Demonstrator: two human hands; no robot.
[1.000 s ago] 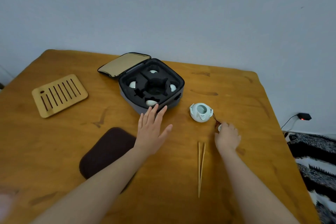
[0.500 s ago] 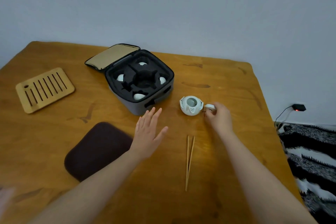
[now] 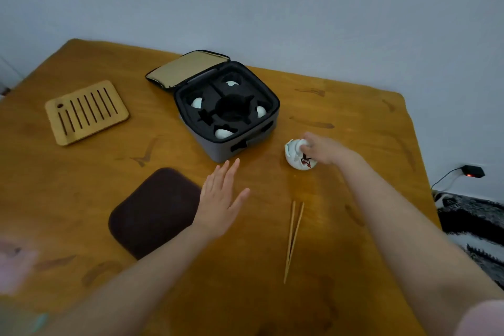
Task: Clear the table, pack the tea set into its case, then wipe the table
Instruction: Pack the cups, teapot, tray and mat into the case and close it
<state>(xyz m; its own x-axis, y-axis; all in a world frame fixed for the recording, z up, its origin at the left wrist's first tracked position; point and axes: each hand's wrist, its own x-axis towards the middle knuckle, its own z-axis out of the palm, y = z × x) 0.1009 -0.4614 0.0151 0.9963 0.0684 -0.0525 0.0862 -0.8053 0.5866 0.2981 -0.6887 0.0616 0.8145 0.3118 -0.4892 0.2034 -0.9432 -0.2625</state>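
Note:
The open grey tea set case stands mid-table, its lid folded back. Black foam inside holds several small white cups; the round middle slot is dark. A white teapot sits to the right of the case. My right hand is on top of it, fingers pinching the white lid over the pot's mouth; a red-brown cord hangs at the pot's side. My left hand hovers flat with straight fingers in front of the case, holding nothing.
A slatted bamboo tray lies at the left. A dark brown cloth pad lies under my left forearm. Bamboo tongs lie near the front. The table's right edge drops to a patterned rug.
My right hand picked the lid up from the table beside the teapot and carried it left onto the pot's top. My left hand stayed flat in front of the case.

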